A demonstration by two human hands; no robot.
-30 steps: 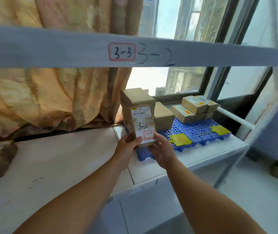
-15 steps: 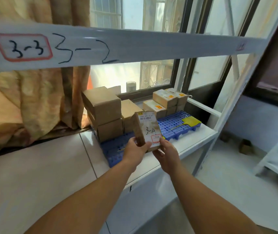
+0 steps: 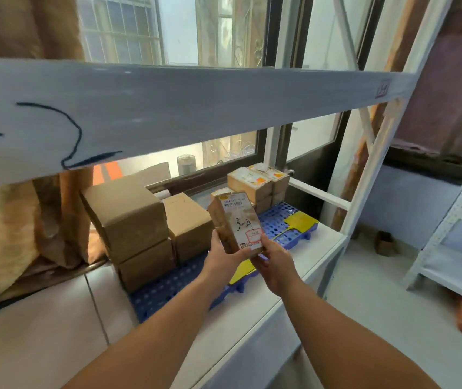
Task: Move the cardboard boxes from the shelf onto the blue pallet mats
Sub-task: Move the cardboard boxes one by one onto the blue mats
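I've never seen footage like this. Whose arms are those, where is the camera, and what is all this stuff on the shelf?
There is no machine here: a person wears a wide-angle camera on the head, looking forward and down, so you see their own two bare arms reaching out. That is the only view.

Both hands hold one small cardboard box upright, the left hand at its lower left and the right hand under its lower right. Its white label carries a barcode and handwriting.

Below it, on the white shelf, lies a blue pallet mat full of holes. On the mat stand two stacked brown boxes, another brown box beside them, and a pile of smaller labelled boxes further back. Yellow tags lie on the mat. Behind is a window.
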